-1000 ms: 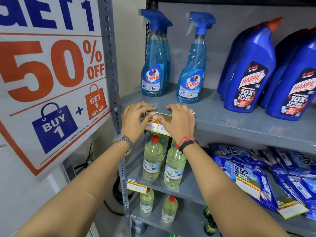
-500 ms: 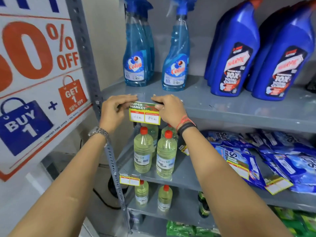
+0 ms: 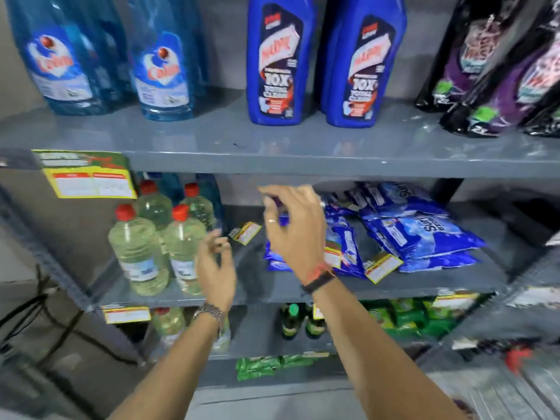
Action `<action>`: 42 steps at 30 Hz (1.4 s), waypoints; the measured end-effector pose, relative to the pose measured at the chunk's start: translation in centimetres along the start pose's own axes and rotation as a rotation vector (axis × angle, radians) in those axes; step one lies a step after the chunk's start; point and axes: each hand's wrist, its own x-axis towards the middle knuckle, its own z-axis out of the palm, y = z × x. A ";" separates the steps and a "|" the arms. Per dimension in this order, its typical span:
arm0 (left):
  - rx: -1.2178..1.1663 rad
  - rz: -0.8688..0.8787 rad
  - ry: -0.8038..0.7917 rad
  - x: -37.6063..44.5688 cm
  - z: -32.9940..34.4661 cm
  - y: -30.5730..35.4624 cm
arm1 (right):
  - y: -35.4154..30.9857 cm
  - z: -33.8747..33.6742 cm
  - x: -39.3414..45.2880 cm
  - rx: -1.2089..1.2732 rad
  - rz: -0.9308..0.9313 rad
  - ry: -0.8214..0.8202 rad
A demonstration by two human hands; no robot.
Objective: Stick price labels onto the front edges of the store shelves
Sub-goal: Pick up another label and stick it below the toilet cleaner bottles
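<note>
Label [image 3: 86, 174] stuck on shelf edge [image 3: 303, 165], both hands apart from it, left hand [image 3: 215, 268] fingers loosely spread, right hand [image 3: 295, 228] fingers curled, empty.

We are in a shop: grey metal shelves [image 3: 303, 163] stocked with rows of cleaner bottles [image 3: 277, 65], detergent packets [image 3: 418, 231], and price labels [image 3: 88, 174] on shelf edges

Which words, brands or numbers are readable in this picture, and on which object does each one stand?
"10X": on each blue toilet cleaner bottle; the brand above is blurred.
"Colin": on the spray bottles, smeared, only just readable.
"Surf": on the blue pouches, partly.
Green and yellow price label on the shelf edge: too blurred.
Black and purple pouches: unreadable.
</note>
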 end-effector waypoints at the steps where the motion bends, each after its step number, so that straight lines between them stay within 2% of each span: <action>1: 0.013 -0.044 -0.098 -0.6 1.9 -0.8 | 2.9 -1.0 -0.9 -0.017 0.086 -0.003; 4: 0.087 -0.193 -0.311 -0.7 7.3 -2.7 | 13.0 -3.1 -3.4 -0.026 0.504 -0.081; 7: 0.229 -0.263 -0.491 -0.2 11.8 -4.5 | 20.9 -4.4 -4.5 0.024 0.826 -0.314; 9: 0.292 -0.308 -0.502 -0.1 14.4 -5.5 | 24.5 -4.4 -4.8 0.103 0.941 -0.396; 11: 0.381 -0.337 -0.442 0.0 16.1 -5.4 | 26.2 -4.0 -4.9 0.163 1.002 -0.457; 14: 0.559 -0.320 -0.467 0.5 17.1 -5.2 | 28.5 -2.4 -5.2 0.205 1.065 -0.461; 17: 0.607 -0.353 -0.494 0.9 17.5 -5.4 | 29.5 -1.0 -5.0 0.240 1.141 -0.439; 23: 0.624 -0.473 -0.466 1.3 19.3 -5.6 | 30.1 0.3 -4.9 0.232 1.145 -0.403; 31: 0.607 -0.464 -0.511 1.8 19.1 -5.5 | 29.8 0.3 -4.9 0.204 1.127 -0.426; 37: 0.296 -0.468 -0.507 -1.0 17.0 -2.4 | 27.2 -2.7 -4.9 0.311 1.017 -0.355; 42: 0.097 -0.347 -0.493 -2.8 13.8 3.6 | 21.5 -8.8 -3.2 0.563 0.869 -0.328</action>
